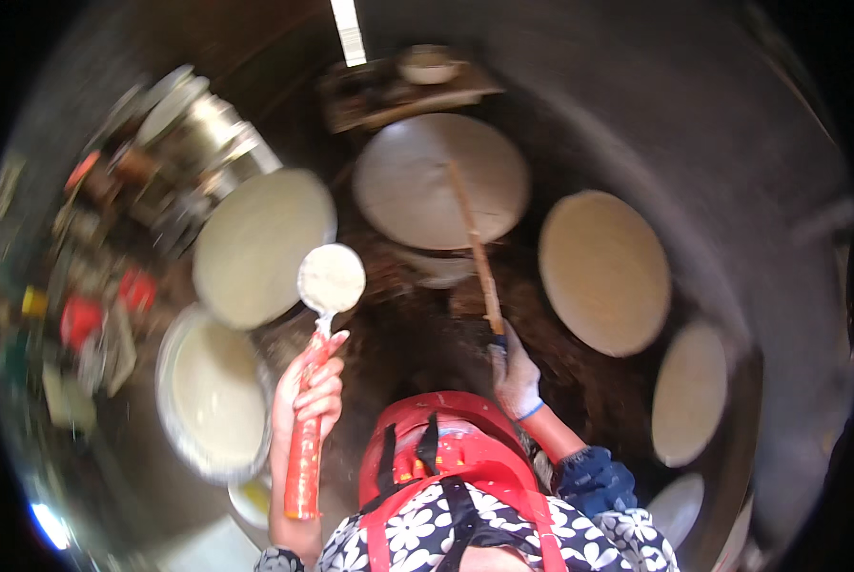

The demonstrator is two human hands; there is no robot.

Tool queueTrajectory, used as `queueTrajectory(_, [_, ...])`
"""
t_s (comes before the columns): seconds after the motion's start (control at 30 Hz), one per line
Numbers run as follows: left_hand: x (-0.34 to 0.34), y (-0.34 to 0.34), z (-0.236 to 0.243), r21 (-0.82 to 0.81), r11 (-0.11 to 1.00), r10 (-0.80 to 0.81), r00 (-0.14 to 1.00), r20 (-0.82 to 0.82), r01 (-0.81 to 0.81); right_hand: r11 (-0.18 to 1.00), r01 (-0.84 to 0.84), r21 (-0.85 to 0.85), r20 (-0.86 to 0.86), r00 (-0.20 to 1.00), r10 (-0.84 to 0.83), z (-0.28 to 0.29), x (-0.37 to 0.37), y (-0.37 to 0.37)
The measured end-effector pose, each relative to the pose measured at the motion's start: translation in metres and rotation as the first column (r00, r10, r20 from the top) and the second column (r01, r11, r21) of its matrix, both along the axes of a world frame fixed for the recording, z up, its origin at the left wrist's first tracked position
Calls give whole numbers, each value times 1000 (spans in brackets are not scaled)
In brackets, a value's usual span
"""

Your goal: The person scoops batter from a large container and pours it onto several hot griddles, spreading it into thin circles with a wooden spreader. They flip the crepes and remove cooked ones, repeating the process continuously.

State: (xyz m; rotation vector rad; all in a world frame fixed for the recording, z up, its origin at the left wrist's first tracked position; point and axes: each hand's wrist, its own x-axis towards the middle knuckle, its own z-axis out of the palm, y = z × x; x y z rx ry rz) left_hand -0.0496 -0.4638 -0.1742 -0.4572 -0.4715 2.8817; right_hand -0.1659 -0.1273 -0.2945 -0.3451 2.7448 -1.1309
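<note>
My left hand [316, 386] is bare and wraps round the red handle of a ladle [332, 277]. Pale batter fills the ladle's round bowl, which overlaps the edge of the left round plate [260, 248] from this angle. In a white glove, my right hand [517, 374] grips a long wooden stick [477, 246]. The stick points away from me, its far end over the large round griddle [398, 191] at the far middle; whether it touches the surface I cannot tell. Near my left forearm stands a wide basin [168, 391] of pale batter.
At the right are two more round griddles, a tan one [604, 273] and a narrower-looking one [691, 393]. A board [403, 107] with a bowl [429, 65] lies beyond the far griddle. Blurred clutter, including red items [82, 321], fills the left side. My red apron [446, 410] is below.
</note>
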Motion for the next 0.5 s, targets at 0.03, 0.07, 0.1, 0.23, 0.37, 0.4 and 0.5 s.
queueTrajectory(0.03, [14,0,-1,33,996,81,997,-7,-81,997,-72,-21,-2,997,72,-2,-5,-8])
queueTrajectory(0.07, [26,2,-5,9,987,161,987,10,-161,989,-134,-65,33,990,136,-7,-13,-13])
queueTrajectory(0.1, [36,3,-12,-12,973,229,973,24,-229,981,-169,-96,82,981,177,-8,-19,-20])
queueTrajectory(0.23, [109,-5,-5,-233,848,508,855,102,-476,909,-383,-165,219,884,413,-27,-2,-49])
queueTrajectory(0.37, [173,-4,-26,-178,742,668,736,112,-647,772,-619,-145,160,755,636,-29,10,-69])
queueTrajectory(0.4, [189,-7,-38,-168,720,690,720,72,-673,721,-685,-101,137,709,692,-24,14,-82])
queueTrajectory(0.5, [226,-22,-72,-242,621,783,608,134,-746,578,-816,18,91,577,812,-25,26,-126])
